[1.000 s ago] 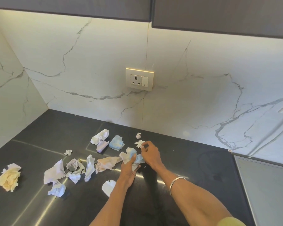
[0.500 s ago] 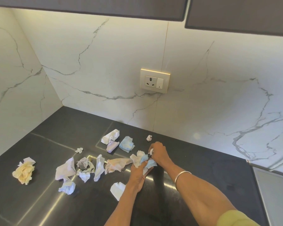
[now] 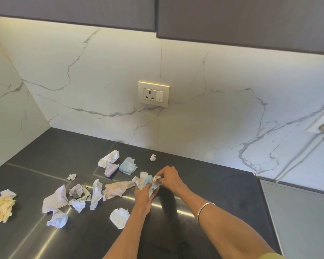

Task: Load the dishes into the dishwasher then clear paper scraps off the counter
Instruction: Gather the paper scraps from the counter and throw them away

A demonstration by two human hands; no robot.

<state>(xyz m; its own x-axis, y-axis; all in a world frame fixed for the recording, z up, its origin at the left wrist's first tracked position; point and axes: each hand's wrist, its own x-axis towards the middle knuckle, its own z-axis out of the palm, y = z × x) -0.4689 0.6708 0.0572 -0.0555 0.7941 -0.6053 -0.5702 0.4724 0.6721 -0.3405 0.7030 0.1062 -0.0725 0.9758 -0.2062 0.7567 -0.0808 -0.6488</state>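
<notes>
On the dark surface (image 3: 204, 184), a yellowish wad (image 3: 2, 206) lies at nine o'clock and loose paper scraps (image 3: 94, 195) spread toward the centre. The left hand (image 3: 145, 195) reaches in from six o'clock, its grip curled around a white-and-blue bundle (image 3: 144, 181). The right hand (image 3: 168, 177), forearm angled in from four o'clock, pinches a small scrap (image 3: 157, 178) against that bundle.

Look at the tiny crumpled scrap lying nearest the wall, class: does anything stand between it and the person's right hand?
Nothing visible does. The right hand pinches a small scrap beside the bundle in the left hand; bare dark counter lies between it and the tiny scrap.
</notes>
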